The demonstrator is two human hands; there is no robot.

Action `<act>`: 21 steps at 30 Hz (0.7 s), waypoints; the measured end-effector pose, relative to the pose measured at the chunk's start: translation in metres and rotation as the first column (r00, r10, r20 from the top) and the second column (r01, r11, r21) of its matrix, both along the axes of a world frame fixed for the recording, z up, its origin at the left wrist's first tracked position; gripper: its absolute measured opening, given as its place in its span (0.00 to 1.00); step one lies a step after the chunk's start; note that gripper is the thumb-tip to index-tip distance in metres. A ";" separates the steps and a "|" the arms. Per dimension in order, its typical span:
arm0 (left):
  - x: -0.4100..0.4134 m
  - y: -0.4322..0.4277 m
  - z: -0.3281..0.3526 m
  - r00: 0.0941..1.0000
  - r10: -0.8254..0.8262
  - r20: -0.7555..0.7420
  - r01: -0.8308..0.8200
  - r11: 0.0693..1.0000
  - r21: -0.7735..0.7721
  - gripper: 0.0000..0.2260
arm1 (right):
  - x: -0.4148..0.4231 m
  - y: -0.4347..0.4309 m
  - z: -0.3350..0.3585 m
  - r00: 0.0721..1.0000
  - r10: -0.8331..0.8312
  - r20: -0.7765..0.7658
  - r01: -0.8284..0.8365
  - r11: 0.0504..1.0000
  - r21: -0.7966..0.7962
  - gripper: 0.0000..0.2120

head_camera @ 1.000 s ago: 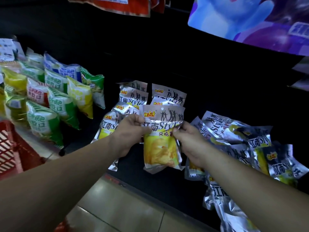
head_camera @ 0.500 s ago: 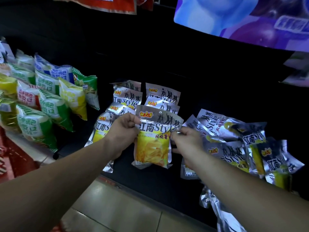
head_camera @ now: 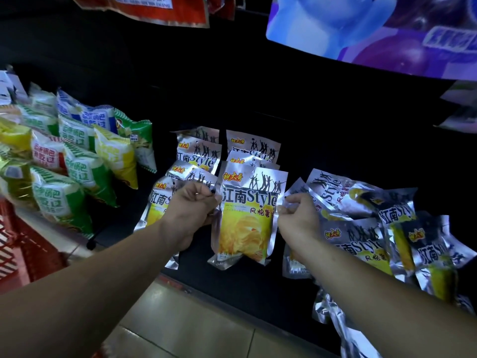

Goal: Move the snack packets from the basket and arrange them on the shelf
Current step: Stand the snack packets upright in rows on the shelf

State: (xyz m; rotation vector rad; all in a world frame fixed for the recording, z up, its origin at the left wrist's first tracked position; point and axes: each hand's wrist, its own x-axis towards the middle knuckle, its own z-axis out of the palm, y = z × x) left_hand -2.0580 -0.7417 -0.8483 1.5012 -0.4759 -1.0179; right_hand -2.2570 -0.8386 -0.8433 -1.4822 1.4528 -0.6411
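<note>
A silver and yellow snack packet [head_camera: 247,218] stands upright at the front of the dark shelf [head_camera: 245,285], in front of two rows of like packets [head_camera: 198,153]. My left hand [head_camera: 191,210] pinches its left edge. My right hand [head_camera: 296,218] pinches its right edge. Both hold it at about mid-height. A loose heap of the same silver packets [head_camera: 366,228] lies on the shelf to the right, partly behind my right forearm. The red basket [head_camera: 23,244] shows at the far left edge; its inside is hidden.
Green, yellow and blue snack bags [head_camera: 77,161] fill the shelf to the left. A red banner [head_camera: 160,9] and a blue-purple poster [head_camera: 374,29] hang above. Tiled floor [head_camera: 185,332] lies below the shelf edge. The shelf back is dark.
The packet between my hands has moved forward and up toward the rows behind it and now stands straighter. Both hands have slid to its side edges. The view has shifted slightly right.
</note>
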 end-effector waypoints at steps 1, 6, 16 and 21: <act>-0.001 -0.001 0.000 1.000 -0.001 0.023 0.001 1.000 0.001 0.16 | -0.001 0.002 0.002 0.997 0.030 -0.071 -0.038 0.992 -0.121 0.10; -0.009 0.004 0.003 0.985 -0.123 0.124 0.124 0.992 0.005 0.15 | 0.004 0.002 0.021 0.883 0.238 -0.405 -0.450 0.677 -0.582 0.11; -0.007 0.021 0.003 0.917 -0.305 0.258 0.294 0.952 0.084 0.12 | 0.000 -0.003 0.020 0.937 0.328 -0.123 -0.350 0.881 -0.318 0.11; 0.003 0.036 -0.004 0.877 -0.329 0.351 0.272 0.941 0.204 0.13 | -0.005 -0.011 0.022 0.948 0.238 -0.211 -0.307 0.858 -0.412 0.09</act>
